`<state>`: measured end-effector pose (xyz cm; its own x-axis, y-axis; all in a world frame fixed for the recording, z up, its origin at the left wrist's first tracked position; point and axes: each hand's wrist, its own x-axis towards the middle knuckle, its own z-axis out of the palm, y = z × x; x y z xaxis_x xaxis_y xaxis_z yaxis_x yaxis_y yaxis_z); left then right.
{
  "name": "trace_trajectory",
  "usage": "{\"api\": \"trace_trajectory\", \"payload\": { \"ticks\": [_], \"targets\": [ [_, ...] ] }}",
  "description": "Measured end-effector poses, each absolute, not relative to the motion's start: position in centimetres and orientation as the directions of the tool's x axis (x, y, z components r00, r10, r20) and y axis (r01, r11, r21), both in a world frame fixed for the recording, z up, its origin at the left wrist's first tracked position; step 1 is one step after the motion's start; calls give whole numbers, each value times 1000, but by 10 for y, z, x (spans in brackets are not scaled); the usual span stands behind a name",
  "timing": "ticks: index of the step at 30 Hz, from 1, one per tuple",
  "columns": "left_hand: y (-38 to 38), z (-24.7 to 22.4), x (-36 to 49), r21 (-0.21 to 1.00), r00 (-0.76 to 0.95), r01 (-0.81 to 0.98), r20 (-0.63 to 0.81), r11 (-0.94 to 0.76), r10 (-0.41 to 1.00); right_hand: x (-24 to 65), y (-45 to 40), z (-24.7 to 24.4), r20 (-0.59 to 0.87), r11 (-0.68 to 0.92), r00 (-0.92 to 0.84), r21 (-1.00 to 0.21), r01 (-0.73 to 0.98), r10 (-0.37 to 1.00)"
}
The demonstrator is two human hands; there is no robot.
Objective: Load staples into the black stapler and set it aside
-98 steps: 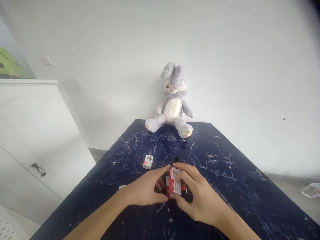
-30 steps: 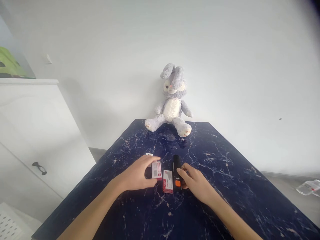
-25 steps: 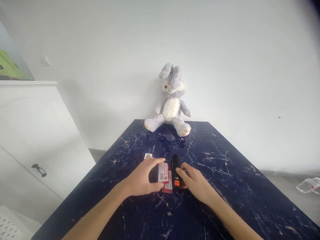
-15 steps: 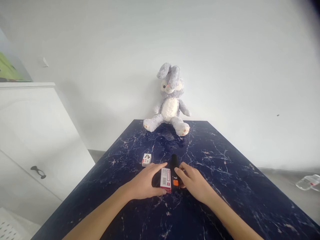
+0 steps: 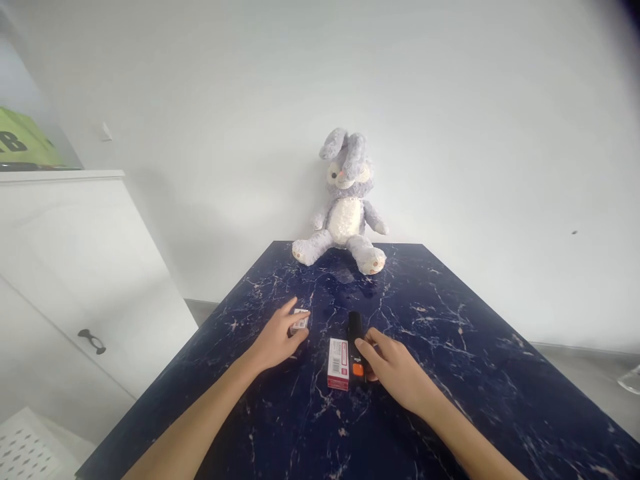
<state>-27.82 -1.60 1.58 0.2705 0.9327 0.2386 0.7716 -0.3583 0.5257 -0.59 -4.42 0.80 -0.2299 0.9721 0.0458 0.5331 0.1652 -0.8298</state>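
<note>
My left hand [image 5: 281,335] is over a small white box [image 5: 301,321], its fingers apart and reaching across and around the box, which they partly hide. My right hand [image 5: 393,363] has its thumb and fingers closed on the side of a long black object with an orange square patch [image 5: 355,343], which lies lengthwise on the table; its kind is not clear. Beside that object, on its left, a white and red box with a barcode [image 5: 338,360] lies with no hand on it.
The dark blue marble-patterned table [image 5: 240,407] reaches to the wall. A grey plush rabbit [image 5: 346,207] sits at its far end. To the left stands a white cabinet [image 5: 70,267] with a dark handle. A clear plastic item [image 5: 630,380] is on the floor at right.
My left hand has left the white and red box and moved leftward and away from me to the small white box. My right hand stays on the black object. The view has shifted slightly.
</note>
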Motion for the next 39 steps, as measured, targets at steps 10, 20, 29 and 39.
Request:
{"api": "trace_trajectory", "payload": {
  "ticks": [10,20,29,39],
  "targets": [
    [-17,13,-229,692,391,619,138,-371,910,-6,-44,8,55,180,-253,-846,502,966],
    [-31,38,-255,679,623,618,-116,-396,773,-7,-48,13,49,165,-221,-824,543,974],
    [-33,9,-230,635,523,643,43,-428,851,-14,-54,19,164,143,-34,-719,680,986],
    [48,-2,-92,556,591,555,260,-619,763,88,5,19,256,-30,181,-500,866,950]
  ]
}}
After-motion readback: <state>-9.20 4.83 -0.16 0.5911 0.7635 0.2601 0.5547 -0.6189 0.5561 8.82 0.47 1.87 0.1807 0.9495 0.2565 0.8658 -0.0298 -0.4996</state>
